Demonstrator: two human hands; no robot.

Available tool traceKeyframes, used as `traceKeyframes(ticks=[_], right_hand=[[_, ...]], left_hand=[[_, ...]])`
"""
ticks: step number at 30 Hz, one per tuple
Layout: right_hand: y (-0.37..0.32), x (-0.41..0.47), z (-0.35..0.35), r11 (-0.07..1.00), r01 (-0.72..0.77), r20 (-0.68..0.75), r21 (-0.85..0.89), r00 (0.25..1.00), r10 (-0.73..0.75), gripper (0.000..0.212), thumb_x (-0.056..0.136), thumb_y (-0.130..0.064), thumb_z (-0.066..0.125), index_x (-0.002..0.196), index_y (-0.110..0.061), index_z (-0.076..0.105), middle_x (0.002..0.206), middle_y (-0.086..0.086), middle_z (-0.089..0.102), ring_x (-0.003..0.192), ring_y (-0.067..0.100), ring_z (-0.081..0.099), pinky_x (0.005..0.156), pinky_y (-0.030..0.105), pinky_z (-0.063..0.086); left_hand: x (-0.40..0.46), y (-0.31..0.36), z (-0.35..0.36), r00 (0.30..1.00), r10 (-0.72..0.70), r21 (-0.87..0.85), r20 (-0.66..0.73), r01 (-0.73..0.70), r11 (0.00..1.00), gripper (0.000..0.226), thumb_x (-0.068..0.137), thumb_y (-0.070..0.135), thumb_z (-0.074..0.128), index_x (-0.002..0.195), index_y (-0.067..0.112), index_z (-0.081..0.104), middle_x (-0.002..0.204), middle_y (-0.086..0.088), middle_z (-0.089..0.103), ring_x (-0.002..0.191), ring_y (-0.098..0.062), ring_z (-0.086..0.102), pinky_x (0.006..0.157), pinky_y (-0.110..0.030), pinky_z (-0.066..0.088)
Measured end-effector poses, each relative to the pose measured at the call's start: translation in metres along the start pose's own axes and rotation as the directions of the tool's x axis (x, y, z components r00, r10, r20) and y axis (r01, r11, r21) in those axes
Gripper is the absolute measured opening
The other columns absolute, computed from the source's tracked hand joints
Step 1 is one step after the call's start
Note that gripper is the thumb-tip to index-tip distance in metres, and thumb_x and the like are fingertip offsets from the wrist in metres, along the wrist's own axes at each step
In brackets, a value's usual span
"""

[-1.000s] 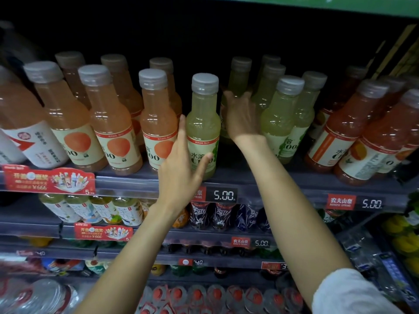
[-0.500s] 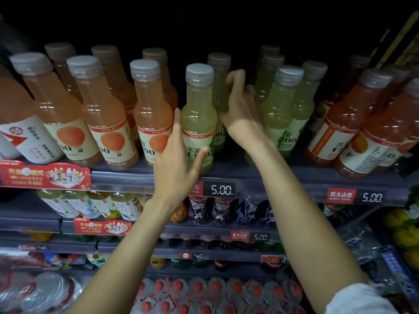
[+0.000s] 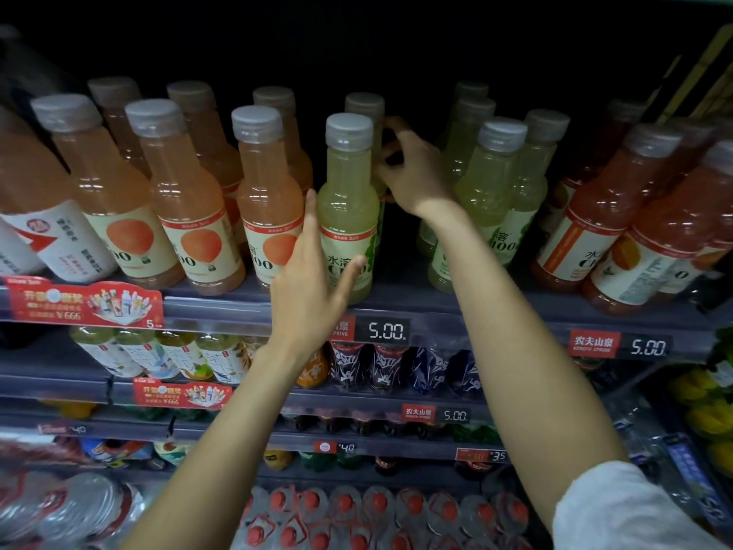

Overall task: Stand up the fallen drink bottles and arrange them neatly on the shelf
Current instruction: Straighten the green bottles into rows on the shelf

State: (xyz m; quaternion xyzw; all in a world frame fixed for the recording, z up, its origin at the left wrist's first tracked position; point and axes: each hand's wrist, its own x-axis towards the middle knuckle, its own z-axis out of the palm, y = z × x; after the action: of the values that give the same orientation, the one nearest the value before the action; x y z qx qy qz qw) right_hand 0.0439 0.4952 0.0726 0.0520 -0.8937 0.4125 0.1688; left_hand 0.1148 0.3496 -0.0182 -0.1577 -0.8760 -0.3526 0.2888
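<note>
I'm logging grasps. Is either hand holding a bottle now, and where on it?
The right hand grips the rear green bottle at its neck. The left hand only rests on the front green bottle's label.

Front bottle [image 3: 348,208] hides the rear bottle's [image 3: 367,109] body.

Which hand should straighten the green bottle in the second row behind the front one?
Probably the right hand: its fingers already curl at the neck of the rear green bottle. The left hand lies flat against the front green bottle, steadying it.
</note>
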Motion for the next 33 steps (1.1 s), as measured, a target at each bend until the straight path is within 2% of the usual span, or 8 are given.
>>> traceKeyframes(ticks=[9,17,22,24,26,29,31,33], right_hand=[[0.0,0.0,0.002,1.0,-0.003,-0.006,0.014,1.0,0.003,0.052,0.091,-0.026,0.059,0.138,-0.017,0.04,0.104,0.0,0.052,0.098,0.02,0.055,0.08,0.045,0.055],[-0.003,-0.016,0.002,0.992,-0.082,-0.018,0.099,0.996,0.084,0.041,0.096,-0.021,0.049,0.136,-0.019,0.041,0.122,0.005,0.052,0.108,0.021,0.054,0.088,0.045,0.052],[0.006,-0.077,-0.012,0.986,0.087,-0.344,0.145,0.939,-0.032,0.026,0.091,-0.009,0.051,0.117,-0.013,0.058,0.105,-0.003,0.06,0.092,0.009,0.06,0.079,0.035,0.055],[0.014,-0.101,-0.017,0.984,0.123,-0.494,0.133,0.868,-0.042,0.019,0.091,-0.008,0.052,0.106,-0.009,0.062,0.096,-0.004,0.063,0.085,0.001,0.059,0.073,0.025,0.054],[0.029,-0.116,-0.021,0.992,0.099,-0.61,0.076,0.792,-0.032,0.015,0.091,-0.009,0.052,0.103,-0.006,0.062,0.093,-0.004,0.062,0.08,-0.007,0.055,0.068,0.011,0.046],[0.052,-0.121,-0.032,0.995,0.019,-0.653,0.094,0.756,0.047,0.019,0.092,-0.011,0.052,0.109,-0.005,0.057,0.105,0.002,0.061,0.087,-0.007,0.053,0.076,0.014,0.046],[0.061,-0.119,-0.039,0.991,-0.037,-0.583,0.131,0.806,0.107,0.025,0.092,-0.014,0.053,0.117,-0.007,0.053,0.115,0.003,0.058,0.1,0.002,0.053,0.089,0.026,0.048],[0.064,-0.116,-0.043,0.989,-0.084,-0.482,0.121,0.866,0.133,0.034,0.092,-0.019,0.056,0.123,-0.008,0.049,0.121,0.003,0.056,0.107,0.007,0.053,0.093,0.02,0.043]], left_hand=[[0.0,0.001,0.0,1.0,0.008,-0.025,-0.008,-0.008,1.0,0.084,0.093,0.04,0.058,0.153,0.013,0.005,0.152,-0.005,0.037,0.124,-0.023,0.05,0.085,-0.031,0.045],[-0.004,0.001,0.004,1.0,-0.003,-0.093,-0.023,0.001,0.996,0.082,0.094,0.033,0.059,0.152,0.006,0.007,0.151,-0.012,0.037,0.132,-0.023,0.043,0.101,-0.023,0.035],[-0.017,0.007,0.006,0.987,0.004,-0.069,-0.158,-0.015,0.997,0.068,0.095,0.023,0.06,0.148,0.001,0.024,0.149,-0.014,0.037,0.136,-0.024,0.038,0.107,-0.038,0.039],[-0.022,0.013,0.003,0.964,0.072,-0.13,-0.256,-0.108,0.986,0.053,0.095,0.013,0.058,0.141,-0.001,0.036,0.141,-0.013,0.044,0.13,-0.028,0.045,0.1,-0.048,0.046],[-0.025,0.025,0.001,0.937,0.168,-0.209,-0.307,-0.238,0.948,0.039,0.093,0.005,0.054,0.13,-0.002,0.045,0.129,-0.006,0.048,0.119,-0.026,0.051,0.094,-0.048,0.048],[-0.018,0.046,0.008,0.967,0.218,-0.355,-0.131,-0.251,0.901,0.037,0.09,-0.001,0.054,0.127,0.001,0.05,0.12,-0.001,0.055,0.112,-0.015,0.054,0.096,-0.032,0.047],[-0.007,0.057,0.022,0.981,0.172,-0.349,0.094,-0.129,0.928,0.052,0.088,0.004,0.061,0.137,0.006,0.043,0.128,-0.005,0.054,0.119,-0.012,0.05,0.101,-0.029,0.044],[0.006,0.066,0.043,0.966,0.083,-0.324,0.246,0.002,0.946,0.074,0.086,0.016,0.068,0.147,0.012,0.026,0.142,-0.007,0.044,0.13,-0.014,0.042,0.106,-0.031,0.039]])
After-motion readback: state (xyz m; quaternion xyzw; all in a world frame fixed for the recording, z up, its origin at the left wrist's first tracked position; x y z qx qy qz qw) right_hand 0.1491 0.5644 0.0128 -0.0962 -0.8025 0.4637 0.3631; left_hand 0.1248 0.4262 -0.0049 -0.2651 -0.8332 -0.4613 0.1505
